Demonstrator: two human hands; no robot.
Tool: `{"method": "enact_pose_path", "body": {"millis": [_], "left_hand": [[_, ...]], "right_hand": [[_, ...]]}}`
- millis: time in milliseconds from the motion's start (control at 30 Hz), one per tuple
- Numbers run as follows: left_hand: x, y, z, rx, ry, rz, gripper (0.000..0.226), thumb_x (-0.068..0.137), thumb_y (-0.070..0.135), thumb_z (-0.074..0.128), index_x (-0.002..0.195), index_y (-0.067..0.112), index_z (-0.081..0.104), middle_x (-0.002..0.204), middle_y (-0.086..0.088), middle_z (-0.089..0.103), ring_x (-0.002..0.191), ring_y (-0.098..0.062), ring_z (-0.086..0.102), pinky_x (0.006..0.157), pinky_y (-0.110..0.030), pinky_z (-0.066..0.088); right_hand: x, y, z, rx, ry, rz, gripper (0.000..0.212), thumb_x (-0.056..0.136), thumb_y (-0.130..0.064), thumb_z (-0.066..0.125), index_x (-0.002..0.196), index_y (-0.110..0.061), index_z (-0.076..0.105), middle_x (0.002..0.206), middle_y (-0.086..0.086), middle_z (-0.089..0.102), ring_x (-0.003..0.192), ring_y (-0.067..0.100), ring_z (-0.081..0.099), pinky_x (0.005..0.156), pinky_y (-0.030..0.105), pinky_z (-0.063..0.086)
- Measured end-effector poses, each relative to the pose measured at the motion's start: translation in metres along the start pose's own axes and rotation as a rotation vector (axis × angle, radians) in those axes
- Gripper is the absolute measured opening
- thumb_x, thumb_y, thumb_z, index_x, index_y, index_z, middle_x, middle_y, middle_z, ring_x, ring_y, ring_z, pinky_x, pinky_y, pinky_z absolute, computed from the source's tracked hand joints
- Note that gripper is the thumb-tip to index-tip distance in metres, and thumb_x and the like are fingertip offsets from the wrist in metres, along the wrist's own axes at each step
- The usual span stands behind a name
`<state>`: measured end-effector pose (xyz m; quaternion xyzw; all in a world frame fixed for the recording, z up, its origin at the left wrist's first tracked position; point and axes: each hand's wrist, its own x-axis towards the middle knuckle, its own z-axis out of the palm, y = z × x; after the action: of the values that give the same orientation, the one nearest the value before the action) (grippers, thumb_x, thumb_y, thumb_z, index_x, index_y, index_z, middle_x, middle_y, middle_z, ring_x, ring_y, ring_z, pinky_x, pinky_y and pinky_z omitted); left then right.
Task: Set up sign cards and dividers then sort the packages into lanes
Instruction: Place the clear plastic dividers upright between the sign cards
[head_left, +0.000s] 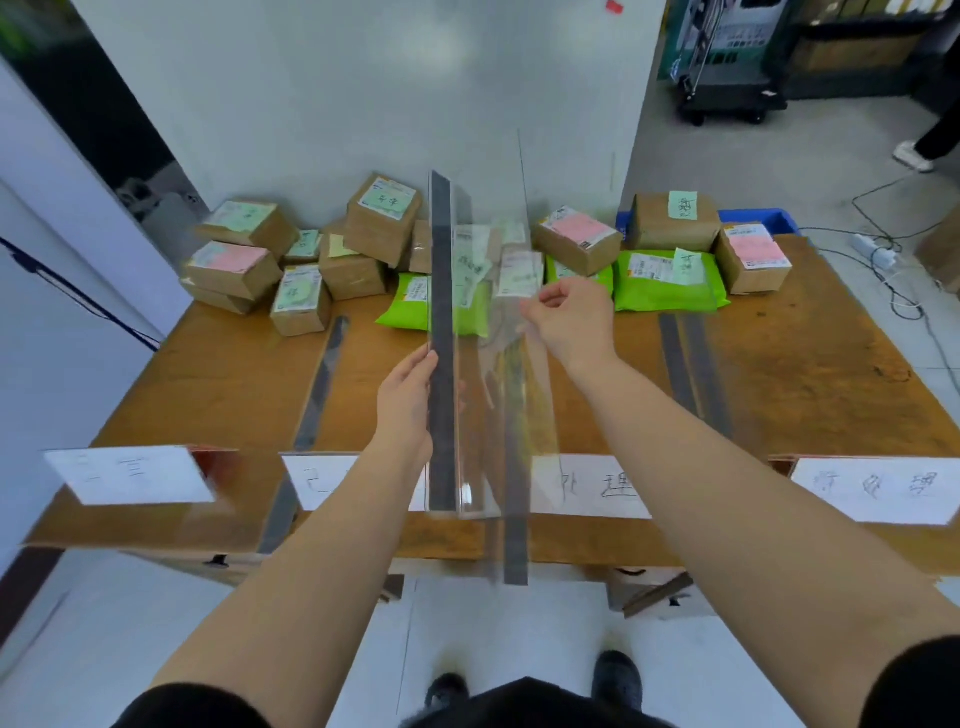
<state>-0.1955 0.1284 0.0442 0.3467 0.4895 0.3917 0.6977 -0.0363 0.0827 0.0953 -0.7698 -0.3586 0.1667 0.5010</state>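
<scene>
1. fingers of the left hand (408, 395) pinch the dark-strip edge of the clear divider (442, 332); the right hand (571, 317) pinches the transparent sheet near its top.
2. divider is held above the table (810, 374), midway along the front, over the dark tape line (514, 540), not seated.
3. it looks light, stiff, thin and slick; likely to flex or slip, so grip the strip edge.
4. packages (363, 244) wait unsorted at the back; sign cards (872, 488) stand in front.
</scene>
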Motion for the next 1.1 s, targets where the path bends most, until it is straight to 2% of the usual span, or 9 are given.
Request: {"method": "enact_pose_path", "body": {"millis": [167, 233, 400, 500, 567, 667, 767, 1000, 1100], "left_hand": [[0.014, 0.021, -0.053, 0.018, -0.032, -0.029, 0.026, 0.096, 0.026, 0.051, 0.117, 0.019, 0.064, 0.084, -0.001, 0.071, 0.066, -0.017, 0.067, 0.059, -0.029, 0.055], [0.018, 0.027, -0.069, 0.05, -0.027, -0.031, 0.028, 0.096, 0.025, 0.05, 0.121, 0.019, 0.062, 0.095, -0.006, 0.071, 0.075, -0.021, 0.066, 0.067, -0.034, 0.056], [0.02, 0.036, -0.096, 0.104, 0.002, -0.028, 0.03, 0.096, 0.024, 0.05, 0.124, 0.024, 0.058, 0.119, -0.005, 0.065, 0.104, -0.025, 0.063, 0.094, -0.047, 0.051], [0.024, 0.041, -0.106, 0.183, 0.021, 0.01, 0.029, 0.095, 0.028, 0.05, 0.123, 0.029, 0.059, 0.128, 0.001, 0.059, 0.119, -0.022, 0.055, 0.102, -0.048, 0.044], [0.026, 0.044, -0.111, 0.19, 0.014, 0.036, 0.027, 0.096, 0.027, 0.05, 0.12, 0.028, 0.061, 0.117, -0.001, 0.065, 0.106, -0.021, 0.061, 0.093, -0.044, 0.051], [0.029, 0.048, -0.113, 0.177, 0.019, 0.053, 0.028, 0.098, 0.023, 0.046, 0.123, 0.023, 0.058, 0.1, -0.005, 0.067, 0.074, -0.015, 0.063, 0.063, -0.027, 0.054], [0.028, 0.047, -0.116, 0.192, 0.078, 0.079, 0.029, 0.098, 0.021, 0.045, 0.125, 0.019, 0.057, 0.105, -0.008, 0.064, 0.068, -0.013, 0.06, 0.048, -0.017, 0.052], [0.025, 0.045, -0.125, 0.196, 0.237, 0.047, 0.029, 0.097, 0.02, 0.048, 0.124, 0.017, 0.058, 0.098, -0.003, 0.065, 0.071, -0.014, 0.061, 0.057, -0.025, 0.051], [0.024, 0.044, -0.125, 0.165, 0.257, 0.039, 0.026, 0.097, 0.021, 0.048, 0.12, 0.018, 0.06, 0.104, 0.0, 0.065, 0.077, -0.013, 0.061, 0.064, -0.026, 0.052]], "right_hand": [[-0.025, -0.022, 0.045, -0.051, 0.036, -0.028, 0.027, 0.085, -0.007, 0.058, 0.058, -0.005, 0.059, 0.053, 0.001, 0.058, 0.057, 0.009, 0.057, 0.052, 0.007, 0.036], [-0.032, -0.026, 0.061, -0.016, 0.04, -0.006, 0.024, 0.086, -0.006, 0.056, 0.066, 0.004, 0.064, 0.059, 0.008, 0.064, 0.063, 0.013, 0.061, 0.059, 0.018, 0.04], [-0.048, -0.036, 0.083, 0.075, -0.007, 0.026, 0.018, 0.094, -0.008, 0.048, 0.082, -0.004, 0.062, 0.062, -0.011, 0.056, 0.049, -0.017, 0.052, 0.054, 0.003, 0.039], [-0.051, -0.044, 0.084, 0.251, -0.025, 0.102, 0.013, 0.096, -0.01, 0.047, 0.091, -0.007, 0.058, 0.076, 0.0, 0.065, 0.066, 0.0, 0.066, 0.062, 0.016, 0.054], [-0.048, -0.048, 0.077, 0.322, -0.045, 0.151, 0.014, 0.096, -0.01, 0.047, 0.094, -0.006, 0.059, 0.083, 0.009, 0.069, 0.065, 0.014, 0.069, 0.068, 0.03, 0.058], [-0.038, -0.05, 0.058, 0.351, -0.096, 0.18, 0.012, 0.096, -0.009, 0.047, 0.095, -0.004, 0.058, 0.083, 0.014, 0.067, 0.048, 0.009, 0.066, 0.053, 0.026, 0.056], [-0.029, -0.043, 0.035, 0.311, -0.13, 0.183, 0.012, 0.096, -0.009, 0.047, 0.092, -0.007, 0.058, 0.085, 0.016, 0.067, 0.047, 0.009, 0.067, 0.049, 0.023, 0.056], [-0.018, -0.024, 0.013, 0.335, -0.064, 0.198, 0.014, 0.096, -0.006, 0.045, 0.095, -0.002, 0.059, 0.084, 0.018, 0.066, 0.044, 0.007, 0.065, 0.046, 0.02, 0.054], [-0.018, -0.017, 0.019, 0.298, -0.086, 0.227, 0.02, 0.095, -0.006, 0.045, 0.08, -0.005, 0.058, 0.081, 0.018, 0.064, 0.04, 0.006, 0.062, 0.045, 0.02, 0.053]]}}
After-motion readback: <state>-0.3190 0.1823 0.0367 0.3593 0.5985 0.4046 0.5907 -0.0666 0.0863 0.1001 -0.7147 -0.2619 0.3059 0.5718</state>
